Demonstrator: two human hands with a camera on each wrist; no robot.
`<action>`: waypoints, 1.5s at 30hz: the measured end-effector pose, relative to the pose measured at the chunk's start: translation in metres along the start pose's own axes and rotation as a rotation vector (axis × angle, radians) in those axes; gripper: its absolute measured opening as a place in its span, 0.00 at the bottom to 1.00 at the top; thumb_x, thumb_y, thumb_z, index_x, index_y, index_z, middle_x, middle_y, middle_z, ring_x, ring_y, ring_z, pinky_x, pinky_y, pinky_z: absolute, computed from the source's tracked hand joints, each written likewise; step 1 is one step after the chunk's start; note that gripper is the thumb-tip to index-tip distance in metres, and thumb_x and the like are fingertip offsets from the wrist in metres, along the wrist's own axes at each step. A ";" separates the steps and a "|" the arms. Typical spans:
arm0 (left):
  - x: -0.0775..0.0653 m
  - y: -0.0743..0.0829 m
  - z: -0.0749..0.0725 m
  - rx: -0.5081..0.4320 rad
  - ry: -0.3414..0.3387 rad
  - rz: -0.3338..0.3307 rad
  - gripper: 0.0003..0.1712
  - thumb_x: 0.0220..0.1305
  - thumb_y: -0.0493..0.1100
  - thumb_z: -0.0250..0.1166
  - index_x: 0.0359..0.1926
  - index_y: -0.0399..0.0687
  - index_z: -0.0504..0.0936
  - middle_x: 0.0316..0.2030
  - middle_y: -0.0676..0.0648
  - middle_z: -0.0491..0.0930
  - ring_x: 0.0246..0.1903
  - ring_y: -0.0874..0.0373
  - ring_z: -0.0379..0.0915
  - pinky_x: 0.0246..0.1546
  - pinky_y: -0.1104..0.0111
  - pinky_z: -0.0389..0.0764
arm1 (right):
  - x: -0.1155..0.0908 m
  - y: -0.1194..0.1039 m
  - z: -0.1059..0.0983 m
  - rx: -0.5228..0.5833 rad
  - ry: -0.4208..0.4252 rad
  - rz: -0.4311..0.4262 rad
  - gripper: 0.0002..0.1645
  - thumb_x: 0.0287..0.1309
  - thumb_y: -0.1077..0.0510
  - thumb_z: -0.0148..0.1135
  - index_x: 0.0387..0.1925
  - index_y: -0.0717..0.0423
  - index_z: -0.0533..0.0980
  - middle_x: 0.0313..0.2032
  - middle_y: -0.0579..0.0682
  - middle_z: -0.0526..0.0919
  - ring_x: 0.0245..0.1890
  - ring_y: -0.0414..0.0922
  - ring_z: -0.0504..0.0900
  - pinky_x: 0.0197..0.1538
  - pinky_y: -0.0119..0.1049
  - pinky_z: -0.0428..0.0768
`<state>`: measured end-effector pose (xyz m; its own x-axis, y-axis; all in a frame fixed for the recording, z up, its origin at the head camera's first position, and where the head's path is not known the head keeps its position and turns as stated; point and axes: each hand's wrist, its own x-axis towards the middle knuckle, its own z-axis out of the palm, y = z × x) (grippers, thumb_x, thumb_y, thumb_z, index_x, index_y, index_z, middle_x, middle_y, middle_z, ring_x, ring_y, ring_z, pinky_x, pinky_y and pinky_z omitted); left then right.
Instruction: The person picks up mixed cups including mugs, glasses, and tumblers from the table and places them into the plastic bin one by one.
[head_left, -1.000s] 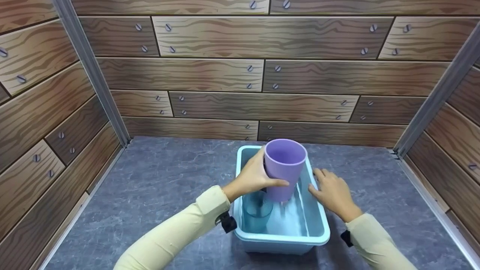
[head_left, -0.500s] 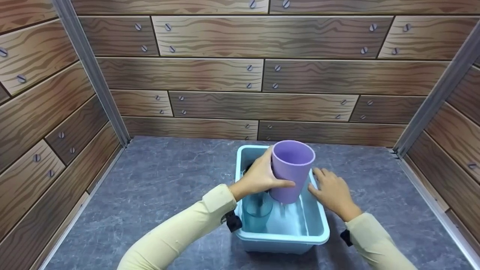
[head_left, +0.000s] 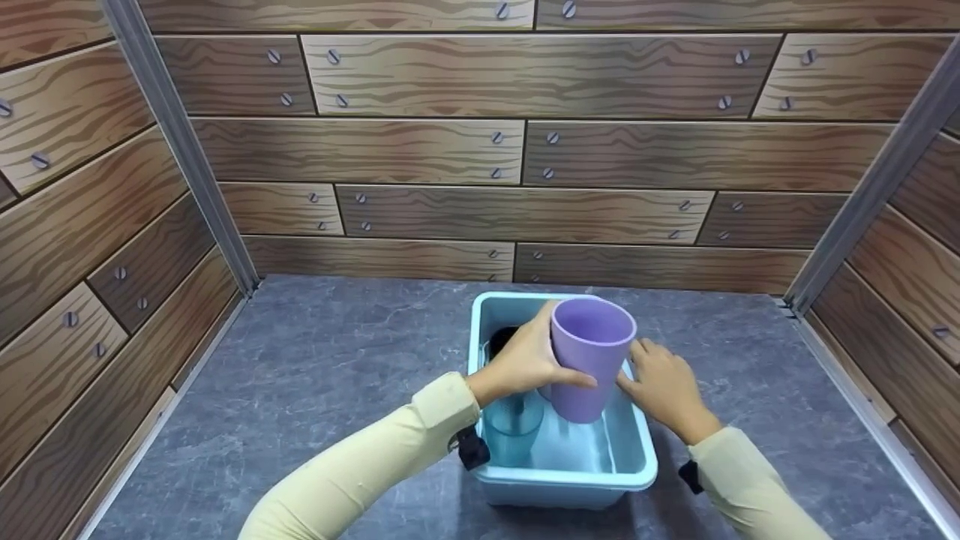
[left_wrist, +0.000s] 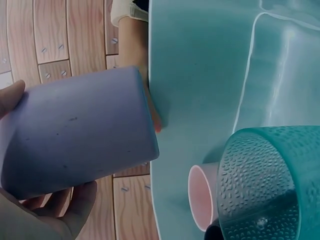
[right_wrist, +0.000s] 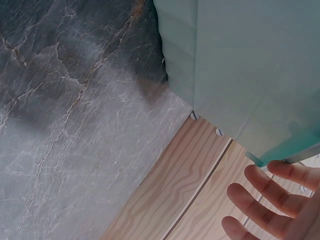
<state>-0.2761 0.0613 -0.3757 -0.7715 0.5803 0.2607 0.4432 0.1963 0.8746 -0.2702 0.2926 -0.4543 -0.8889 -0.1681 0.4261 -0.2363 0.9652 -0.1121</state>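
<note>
My left hand [head_left: 525,361] grips a purple cup [head_left: 589,394] from its left side, the thumb across the front. The cup hangs above the light-blue bin [head_left: 566,477], mouth up and slightly tilted; its base faces the bin in the left wrist view. My right hand [head_left: 666,390] rests at the bin's right rim, its thumb over the edge; in the right wrist view its fingers [right_wrist: 260,210] are extended and loosely spread. Inside the bin stand a teal textured tumbler [left_wrist: 260,185], a pink cup [left_wrist: 201,197] and a dark object [head_left: 501,341], mostly hidden.
The bin stands on a grey marbled tabletop [head_left: 360,360]. Wood-plank panels [head_left: 427,150] enclose the back and sides, with metal strips [head_left: 180,142] at the corners. The bin's near right floor is bare.
My left hand has carried the purple cup to the right, then slightly lower and nearer. More of the dark object shows. My right hand stays at the rim.
</note>
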 end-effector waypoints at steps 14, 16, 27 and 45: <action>0.000 -0.002 0.005 -0.005 -0.042 -0.032 0.50 0.44 0.49 0.76 0.66 0.49 0.58 0.57 0.50 0.72 0.51 0.64 0.72 0.54 0.69 0.71 | 0.001 0.000 -0.001 0.041 -0.004 0.017 0.32 0.54 0.45 0.60 0.53 0.64 0.73 0.42 0.63 0.81 0.39 0.61 0.80 0.39 0.57 0.77; 0.000 -0.001 0.005 -0.002 -0.049 -0.034 0.50 0.45 0.50 0.75 0.66 0.49 0.58 0.57 0.50 0.72 0.51 0.63 0.72 0.53 0.69 0.72 | 0.001 0.000 -0.001 0.043 -0.004 0.017 0.33 0.54 0.44 0.60 0.53 0.64 0.73 0.43 0.63 0.81 0.39 0.61 0.80 0.39 0.57 0.77; -0.002 -0.002 0.008 0.071 -0.080 -0.018 0.50 0.39 0.48 0.77 0.64 0.47 0.62 0.54 0.49 0.75 0.49 0.64 0.73 0.52 0.72 0.72 | 0.000 0.001 -0.001 0.067 0.028 0.002 0.24 0.54 0.49 0.59 0.45 0.63 0.77 0.41 0.60 0.82 0.38 0.60 0.80 0.38 0.56 0.77; 0.004 0.004 0.009 0.156 -0.127 -0.060 0.58 0.34 0.46 0.80 0.67 0.55 0.58 0.53 0.51 0.76 0.49 0.63 0.74 0.49 0.72 0.73 | 0.000 0.000 0.000 0.135 0.012 0.061 0.15 0.55 0.55 0.57 0.38 0.63 0.77 0.34 0.60 0.82 0.36 0.59 0.80 0.39 0.57 0.76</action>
<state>-0.2733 0.0712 -0.3744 -0.7395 0.6568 0.1477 0.4711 0.3482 0.8104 -0.2702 0.2926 -0.4544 -0.8986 -0.1064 0.4257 -0.2330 0.9378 -0.2575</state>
